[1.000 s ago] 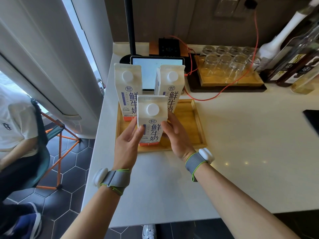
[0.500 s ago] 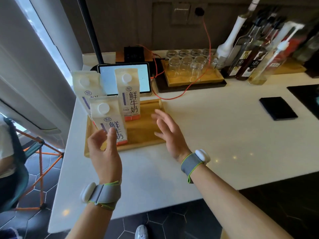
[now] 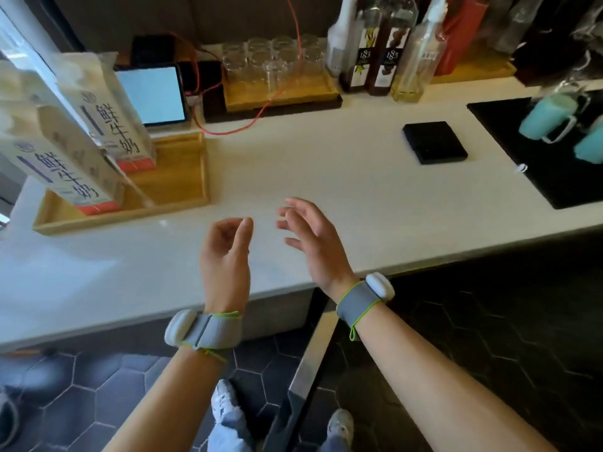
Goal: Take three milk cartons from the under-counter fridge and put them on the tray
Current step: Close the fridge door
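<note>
Milk cartons stand on the wooden tray (image 3: 177,203) at the left of the white counter. The front carton (image 3: 62,161) is white with an orange base. A second carton (image 3: 112,115) stands behind it. A third carton (image 3: 13,83) is blurred at the frame's left edge. My left hand (image 3: 225,252) hovers over the counter's front edge, right of the tray, empty with fingers loosely curled. My right hand (image 3: 313,239) is beside it, empty with fingers spread. Below my right wrist the top edge of the open fridge door (image 3: 313,353) sticks out from under the counter.
Behind the tray stands a lit tablet (image 3: 153,94) with red cables. A tray of glasses (image 3: 277,70) and syrup bottles (image 3: 378,50) line the back wall. A black square pad (image 3: 434,141) lies mid-counter. Teal cups (image 3: 548,115) rest on a black mat at the right.
Both hands let go of the front carton and drew back to the right, away from the tray. The view swung right and down, so the tray now sits at the left.
</note>
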A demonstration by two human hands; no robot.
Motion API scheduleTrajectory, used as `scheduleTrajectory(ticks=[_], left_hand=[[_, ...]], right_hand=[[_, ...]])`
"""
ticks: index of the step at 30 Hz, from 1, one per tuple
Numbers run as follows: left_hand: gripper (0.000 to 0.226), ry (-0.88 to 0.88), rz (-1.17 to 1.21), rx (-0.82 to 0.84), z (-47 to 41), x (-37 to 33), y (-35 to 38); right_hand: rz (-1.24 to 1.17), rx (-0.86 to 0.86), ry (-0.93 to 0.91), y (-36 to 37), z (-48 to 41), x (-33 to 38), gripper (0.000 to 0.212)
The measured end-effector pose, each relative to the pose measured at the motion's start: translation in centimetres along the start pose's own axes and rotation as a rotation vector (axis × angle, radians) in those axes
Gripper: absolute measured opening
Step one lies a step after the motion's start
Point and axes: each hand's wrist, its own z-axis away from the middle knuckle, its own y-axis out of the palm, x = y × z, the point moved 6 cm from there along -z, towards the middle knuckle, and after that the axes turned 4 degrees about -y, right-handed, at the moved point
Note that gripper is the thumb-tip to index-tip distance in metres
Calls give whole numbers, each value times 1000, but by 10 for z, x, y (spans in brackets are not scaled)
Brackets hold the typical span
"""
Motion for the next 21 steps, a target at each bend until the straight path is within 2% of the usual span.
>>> scheduleTrajectory(ticks=[6, 8, 10, 13, 17, 19, 21], left_hand=[[7, -151, -169, 109, 71, 66, 50], [9, -188, -233, 147, 88, 94, 61], [9, -192, -301, 174, 95, 109, 61], [14, -215, -432, 237, 105, 144, 58], [7, -346, -610, 284, 107, 188, 41], [15, -410, -686, 301, 107, 211, 33], [24, -433, -752, 333, 107, 225, 27]], right_hand=[[-14, -58, 177, -60, 76, -68, 40], [-33, -97, 243, -70, 98, -95, 39], [-19, -138, 278, -68, 114, -112, 43], [-6, -190, 358, -64, 141, -154, 38], [100, -240, 461, -55, 170, -207, 7], [159, -252, 515, -49, 184, -231, 2], [193, -242, 546, -43, 197, -250, 9]])
